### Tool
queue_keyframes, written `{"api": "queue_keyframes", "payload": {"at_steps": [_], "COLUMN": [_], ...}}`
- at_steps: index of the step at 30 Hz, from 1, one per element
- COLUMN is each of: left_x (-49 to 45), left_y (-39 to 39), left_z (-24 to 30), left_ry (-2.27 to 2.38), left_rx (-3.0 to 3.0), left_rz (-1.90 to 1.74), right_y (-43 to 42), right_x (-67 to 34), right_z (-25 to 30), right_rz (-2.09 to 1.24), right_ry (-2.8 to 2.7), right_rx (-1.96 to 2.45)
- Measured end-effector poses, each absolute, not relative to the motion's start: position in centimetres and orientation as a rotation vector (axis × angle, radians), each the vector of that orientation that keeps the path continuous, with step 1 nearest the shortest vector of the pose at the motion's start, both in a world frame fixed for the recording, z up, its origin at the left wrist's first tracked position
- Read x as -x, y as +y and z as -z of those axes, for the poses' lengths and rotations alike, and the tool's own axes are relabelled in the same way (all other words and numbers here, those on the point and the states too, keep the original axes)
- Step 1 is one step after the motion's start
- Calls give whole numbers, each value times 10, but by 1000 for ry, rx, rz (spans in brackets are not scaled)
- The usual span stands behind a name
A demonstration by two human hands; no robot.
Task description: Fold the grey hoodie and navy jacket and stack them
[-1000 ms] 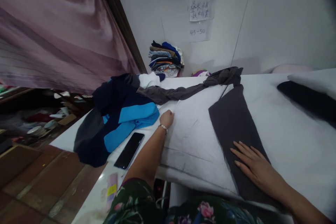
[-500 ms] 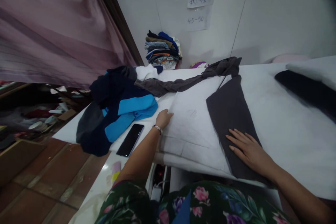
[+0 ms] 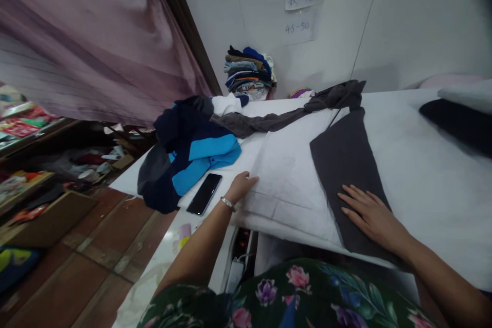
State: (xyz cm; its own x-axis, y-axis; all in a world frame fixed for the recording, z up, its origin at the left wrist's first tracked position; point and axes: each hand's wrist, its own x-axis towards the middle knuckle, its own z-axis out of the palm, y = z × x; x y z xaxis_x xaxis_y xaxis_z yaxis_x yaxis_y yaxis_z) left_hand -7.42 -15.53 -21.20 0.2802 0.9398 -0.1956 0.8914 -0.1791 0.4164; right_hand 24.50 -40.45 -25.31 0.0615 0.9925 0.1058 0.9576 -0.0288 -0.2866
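Currently the right hand (image 3: 369, 213) lies palm down on a dark grey cloth (image 3: 344, 164), open, with its fingers straight and slightly spread, pointing away toward the upper left. That cloth is a long flat strip spread on a white pad (image 3: 286, 179), running from the near edge of the white table (image 3: 423, 179) toward the wall. The left hand (image 3: 242, 186) rests on the left edge of the same pad, fingers loosely bent. Whether it pinches the edge or only touches it cannot be told. A thin bracelet (image 3: 228, 203) sits on that wrist. Just beside the left hand, on the bare tabletop, lies 1 black phone (image 3: 205, 193), face up. Past the phone a blue and navy garment (image 3: 188, 156) is bunched in a heap and hangs over the table's left edge. A long grey garment (image 3: 277, 120) stretches from that heap across the far side of the pad, and its far end touches the top of the dark grey cloth. A stack of folded clothes (image 3: 249, 73) stands against the wall, under 2 paper notes (image 3: 302, 5). At the far right lies a black cloth (image 3: 457, 123), well apart from both hands.
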Motion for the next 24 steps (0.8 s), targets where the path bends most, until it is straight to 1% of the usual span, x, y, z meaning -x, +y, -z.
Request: {"api": "queue_keyframes", "payload": {"at_steps": [5, 9, 18, 24], "left_x": [83, 77, 9, -42], "left_y": [-180, -170, -84, -30], "left_z": [216, 211, 210, 208], "left_ry": [1752, 1801, 1677, 1700], "left_rx": [-2187, -2233, -2147, -2026], "left_rz": [-125, -58, -175, -221], "right_y": [-404, -403, -402, -401], "right_x": [-246, -247, -248, -245], "right_z": [259, 261, 267, 260], "right_rz": [-150, -149, -142, -128], "right_ry": [-1964, -1964, -1945, -1965], "right_rx": [2046, 2042, 2060, 2075]}}
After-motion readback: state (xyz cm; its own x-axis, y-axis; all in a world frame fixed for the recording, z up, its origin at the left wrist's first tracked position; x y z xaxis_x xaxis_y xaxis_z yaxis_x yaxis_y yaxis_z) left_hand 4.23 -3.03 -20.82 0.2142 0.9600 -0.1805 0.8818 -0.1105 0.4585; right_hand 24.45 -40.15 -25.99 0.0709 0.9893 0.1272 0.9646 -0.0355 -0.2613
